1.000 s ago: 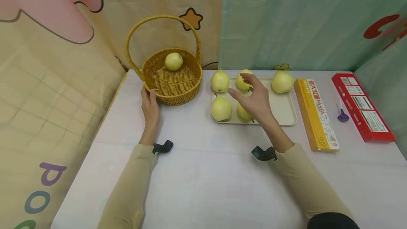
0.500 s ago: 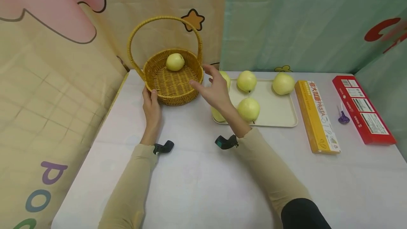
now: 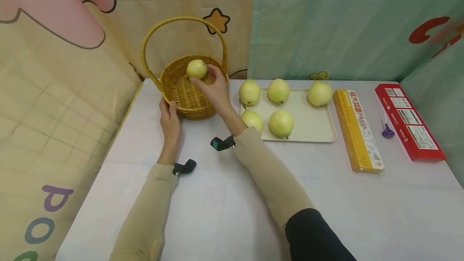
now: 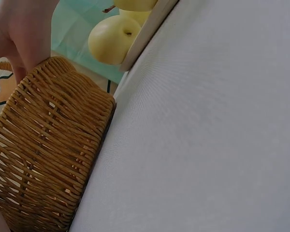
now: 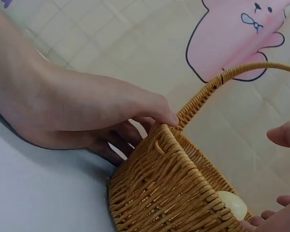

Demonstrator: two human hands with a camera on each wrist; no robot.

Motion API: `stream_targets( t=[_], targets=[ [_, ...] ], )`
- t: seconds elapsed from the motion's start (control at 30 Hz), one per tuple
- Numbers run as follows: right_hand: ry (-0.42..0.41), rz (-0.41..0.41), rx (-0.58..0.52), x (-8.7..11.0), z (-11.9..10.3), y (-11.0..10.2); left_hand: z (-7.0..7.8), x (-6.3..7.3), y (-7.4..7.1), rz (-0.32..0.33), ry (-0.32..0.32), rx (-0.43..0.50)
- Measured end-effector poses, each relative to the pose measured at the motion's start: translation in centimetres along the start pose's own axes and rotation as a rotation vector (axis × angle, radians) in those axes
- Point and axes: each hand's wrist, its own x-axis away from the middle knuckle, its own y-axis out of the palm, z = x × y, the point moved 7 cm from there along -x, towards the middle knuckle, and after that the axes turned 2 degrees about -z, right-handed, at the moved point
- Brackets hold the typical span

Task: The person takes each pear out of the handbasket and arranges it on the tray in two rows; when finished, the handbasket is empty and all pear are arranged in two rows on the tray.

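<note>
A yellow wicker basket (image 3: 195, 112) with a tall arched handle stands on the table at the back left, one pale green pear (image 3: 197, 69) inside it. My left hand (image 3: 170, 126) holds the basket at its near left; in the right wrist view, its thumb (image 5: 162, 110) lies on the rim by the handle's foot and its fingers are against the outer wall. Over the basket's right side reaches my right hand (image 3: 216, 90), thumb and fingers spread apart, fingertips close to the pear. Whether they touch it I cannot tell.
A cream tray (image 3: 315, 128) right of the basket carries several pears (image 3: 281, 123). Further right lie a yellow pasta box (image 3: 357, 132), a purple-wrapped lollipop (image 3: 388, 132) and a red box (image 3: 409, 122). Patterned curtains (image 3: 326, 23) hang behind the table.
My right hand has moved left from above the tray, past its pears, into the basket. The left hand has stayed at the basket. The pears have kept their places.
</note>
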Motion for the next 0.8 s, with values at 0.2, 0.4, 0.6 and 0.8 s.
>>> stream_targets(
  t=[0.2,0.4,0.6,0.8],
  targets=[
    [0.073,-0.006,0.011,-2.0,1.0,1.4,-0.3,-0.2,0.0,-0.003,-0.003,0.008],
    [0.176,0.018,0.067,-4.1,2.1,2.3,-0.1,-0.2,-0.1,0.005,0.006,0.018],
    [0.234,0.058,0.089,-5.1,2.9,2.6,0.1,-0.1,-0.1,0.008,0.018,0.017],
    [0.316,0.064,0.06,-6.2,3.8,3.1,0.0,-0.2,-0.4,0.022,0.019,0.011]
  ],
)
